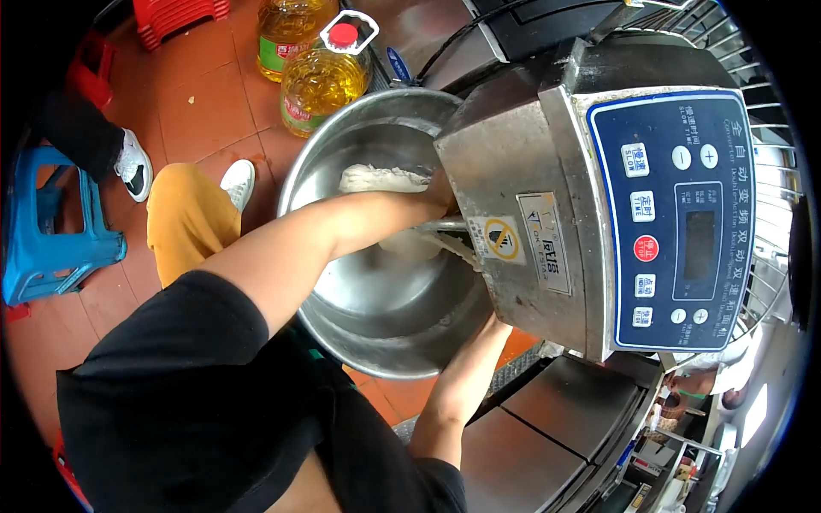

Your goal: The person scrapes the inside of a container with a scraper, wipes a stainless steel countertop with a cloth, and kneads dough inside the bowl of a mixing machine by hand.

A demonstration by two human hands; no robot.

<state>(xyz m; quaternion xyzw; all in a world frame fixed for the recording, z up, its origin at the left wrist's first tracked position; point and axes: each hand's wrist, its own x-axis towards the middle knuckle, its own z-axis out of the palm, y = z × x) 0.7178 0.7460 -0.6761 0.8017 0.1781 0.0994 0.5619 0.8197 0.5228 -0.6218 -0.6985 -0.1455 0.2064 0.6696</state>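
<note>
A steel mixing bowl (299, 162) stands under the metal head of a mixer (505, 171). Pale dough (385, 179) lies inside, and more of it clings around the metal bar in the middle. My left forearm reaches over the bowl, and my left hand (443, 195) is near the dough and the bar, its fingers hidden behind the mixer head. At the bowl's lower right side, my right hand (496, 327) shows only at the wrist; the rest is behind the mixer head. What either hand holds, if anything, cannot be seen.
Oil bottles (323, 85) stand beside the bowl. A blue stool (60, 231) and red stools (180, 19) are on the tiled floor. Another person's shoe (134, 167) is near the blue stool. The mixer's control panel (676, 222) faces up; steel cabinets (569, 406) stand at lower right.
</note>
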